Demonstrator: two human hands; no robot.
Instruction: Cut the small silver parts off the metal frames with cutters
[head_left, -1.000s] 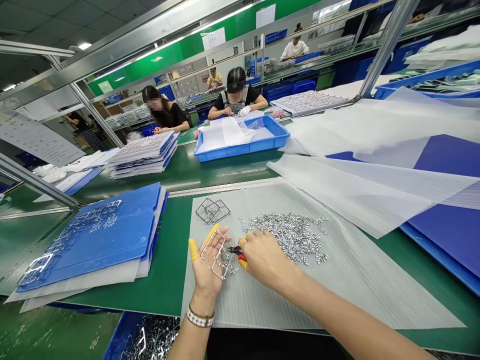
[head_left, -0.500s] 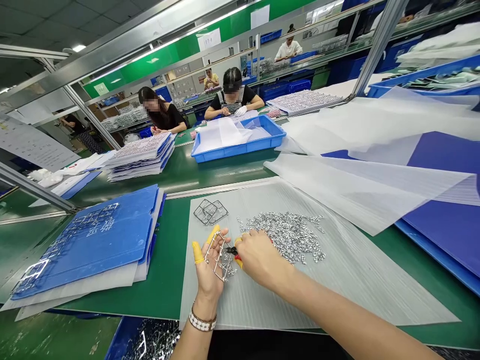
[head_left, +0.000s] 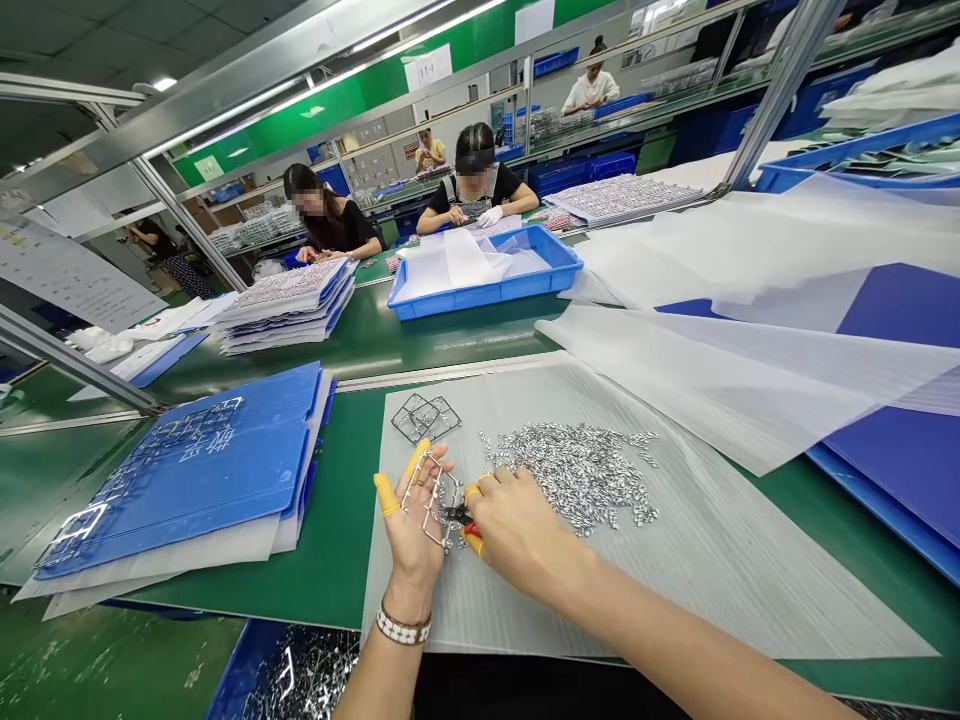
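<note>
Left hand (head_left: 411, 520): palm up, fingers spread, with a bent wire frame (head_left: 429, 500) held across them. Yellow finger cots (head_left: 386, 495) are worn on thumb and forefinger.

Right hand (head_left: 517, 530): fingers closed narrowly around red-handled pliers (head_left: 472, 540), whose tips are placed at the frame's lower part.

Work surface: a ribbed translucent plastic sheet (head_left: 660, 570) is laid on the green desk (head_left: 337, 530). A pile of small metal pieces (head_left: 574, 478) lies just beside the right hand, and a second wire frame (head_left: 424, 417) lies nearby.

Risk: the bare palm could be jabbed if the pliers slipped — the frame could also be bent. The pile could be scattered if brushed by the right hand.

Obstruction: none is seen between pliers and frame.

Beyond: blue folders (head_left: 225, 455) are stacked left; a blue tray (head_left: 484, 285) stands ahead, and two co-workers (head_left: 401, 205) are seated farther off.
</note>
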